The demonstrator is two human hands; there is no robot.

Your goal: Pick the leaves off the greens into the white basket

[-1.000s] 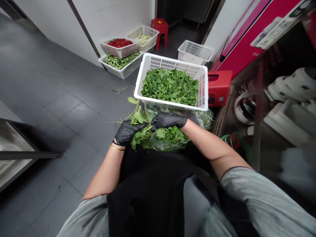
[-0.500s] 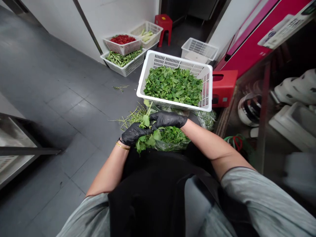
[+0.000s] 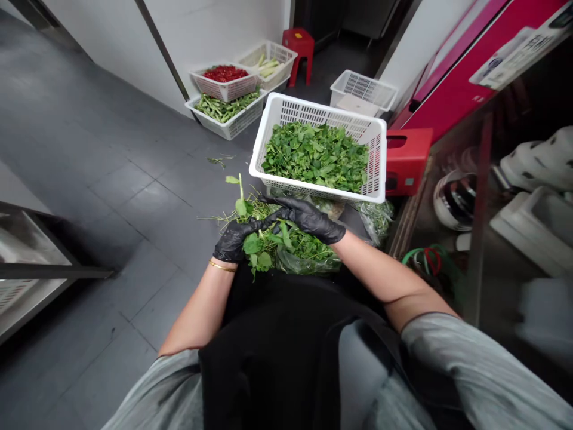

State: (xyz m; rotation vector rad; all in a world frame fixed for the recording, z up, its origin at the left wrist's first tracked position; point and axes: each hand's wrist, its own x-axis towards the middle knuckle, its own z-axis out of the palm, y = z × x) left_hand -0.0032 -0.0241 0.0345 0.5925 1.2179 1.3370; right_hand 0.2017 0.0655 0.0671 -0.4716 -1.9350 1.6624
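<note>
My left hand, in a black glove, is closed around a bunch of leafy green stems. One leafy sprig stands up above its thumb, and other leaves hang below the fingers. My right hand, also gloved in black, reaches across from the right with its fingers stretched and apart. Its lower fingers meet the left hand's fingertips over the greens; whether they touch a leaf is hidden. Beneath both hands lies a clear plastic bag of more greens. Just beyond, a white basket holds a heap of picked leaves.
Bare stems lie on the floor at the left. A red stool is by the basket's right side. Farther back are baskets of red peppers and green pods, plus another red stool. Shelving runs along the right.
My right hand has opened its fingers and shifted slightly to the right. My left hand has moved a little left, and the upright sprig has moved left with it.
</note>
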